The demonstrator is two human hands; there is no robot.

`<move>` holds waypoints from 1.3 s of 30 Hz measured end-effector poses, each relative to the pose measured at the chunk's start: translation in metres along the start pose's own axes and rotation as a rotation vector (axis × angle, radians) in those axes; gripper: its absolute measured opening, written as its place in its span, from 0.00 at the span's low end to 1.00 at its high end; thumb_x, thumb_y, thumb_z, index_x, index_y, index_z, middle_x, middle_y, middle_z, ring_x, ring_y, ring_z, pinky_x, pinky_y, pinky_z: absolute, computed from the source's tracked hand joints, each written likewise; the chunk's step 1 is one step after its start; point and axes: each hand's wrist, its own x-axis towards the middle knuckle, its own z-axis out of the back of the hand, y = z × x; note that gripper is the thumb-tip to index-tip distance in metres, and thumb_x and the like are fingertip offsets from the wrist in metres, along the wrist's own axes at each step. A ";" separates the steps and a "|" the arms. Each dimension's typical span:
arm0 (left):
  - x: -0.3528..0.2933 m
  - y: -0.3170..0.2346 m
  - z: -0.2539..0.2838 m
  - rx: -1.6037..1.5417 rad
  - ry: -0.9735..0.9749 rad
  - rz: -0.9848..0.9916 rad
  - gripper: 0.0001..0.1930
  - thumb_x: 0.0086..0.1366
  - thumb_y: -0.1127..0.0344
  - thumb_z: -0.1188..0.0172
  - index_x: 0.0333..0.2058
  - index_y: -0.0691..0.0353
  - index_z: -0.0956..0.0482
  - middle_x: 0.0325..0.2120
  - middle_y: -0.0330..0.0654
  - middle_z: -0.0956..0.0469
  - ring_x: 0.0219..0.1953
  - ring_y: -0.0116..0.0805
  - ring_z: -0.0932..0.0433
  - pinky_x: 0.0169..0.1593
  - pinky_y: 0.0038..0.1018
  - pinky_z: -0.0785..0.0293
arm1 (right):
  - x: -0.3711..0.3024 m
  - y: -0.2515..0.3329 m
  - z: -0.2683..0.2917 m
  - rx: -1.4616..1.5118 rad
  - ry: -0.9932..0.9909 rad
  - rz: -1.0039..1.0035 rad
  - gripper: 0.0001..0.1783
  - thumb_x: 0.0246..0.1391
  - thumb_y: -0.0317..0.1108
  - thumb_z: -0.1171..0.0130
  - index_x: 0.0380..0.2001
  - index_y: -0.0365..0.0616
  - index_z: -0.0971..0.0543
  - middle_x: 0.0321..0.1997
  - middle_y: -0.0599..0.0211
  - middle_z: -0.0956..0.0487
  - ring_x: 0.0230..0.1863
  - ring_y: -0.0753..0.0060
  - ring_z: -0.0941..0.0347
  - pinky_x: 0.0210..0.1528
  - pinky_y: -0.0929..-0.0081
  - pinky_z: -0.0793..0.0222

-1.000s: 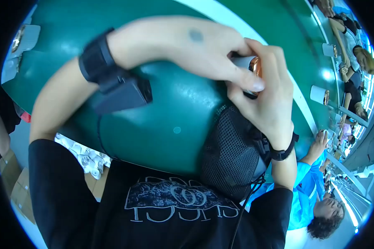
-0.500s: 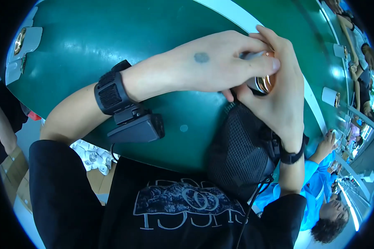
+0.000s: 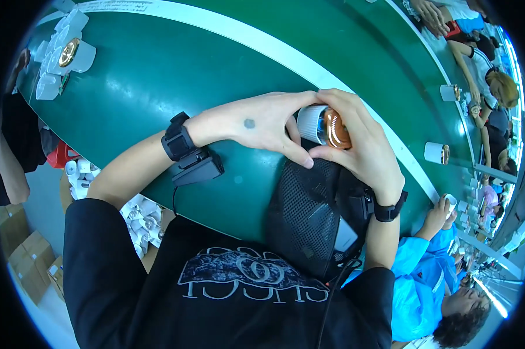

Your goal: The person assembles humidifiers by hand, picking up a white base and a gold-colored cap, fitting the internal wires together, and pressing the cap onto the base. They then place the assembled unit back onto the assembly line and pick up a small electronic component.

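Both hands cradle a small white cylinder (image 3: 318, 123) with a copper cap above the green table (image 3: 158, 75). Left hand (image 3: 262, 125) steadies; right hand (image 3: 361, 145) should press the cap squarely.

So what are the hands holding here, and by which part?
Both hands, left hand and right hand, cup a small white cylinder with a copper end around its sides.
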 end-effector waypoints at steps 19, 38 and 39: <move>0.024 0.013 -0.005 0.167 -0.253 -0.261 0.33 0.59 0.62 0.28 0.61 0.58 0.32 0.39 0.50 0.19 0.27 0.44 0.17 0.35 0.35 0.18 | -0.004 -0.008 -0.003 -0.065 -0.335 -0.014 0.42 0.44 0.57 0.23 0.50 0.32 0.22 0.47 0.50 0.17 0.47 0.51 0.20 0.48 0.62 0.22; 0.016 0.020 -0.004 0.286 -0.256 -0.253 0.36 0.60 0.65 0.32 0.64 0.64 0.36 0.46 0.51 0.20 0.41 0.51 0.16 0.40 0.40 0.19 | 0.014 0.012 -0.019 -0.190 -0.407 -0.097 0.37 0.50 0.58 0.29 0.48 0.33 0.21 0.41 0.52 0.18 0.42 0.53 0.20 0.45 0.64 0.23; 0.015 0.019 -0.003 0.281 -0.263 -0.254 0.36 0.60 0.65 0.32 0.64 0.64 0.36 0.46 0.51 0.20 0.41 0.51 0.16 0.40 0.40 0.19 | 0.015 0.012 -0.020 -0.191 -0.400 -0.094 0.37 0.50 0.58 0.29 0.48 0.33 0.21 0.41 0.52 0.18 0.42 0.53 0.20 0.45 0.64 0.23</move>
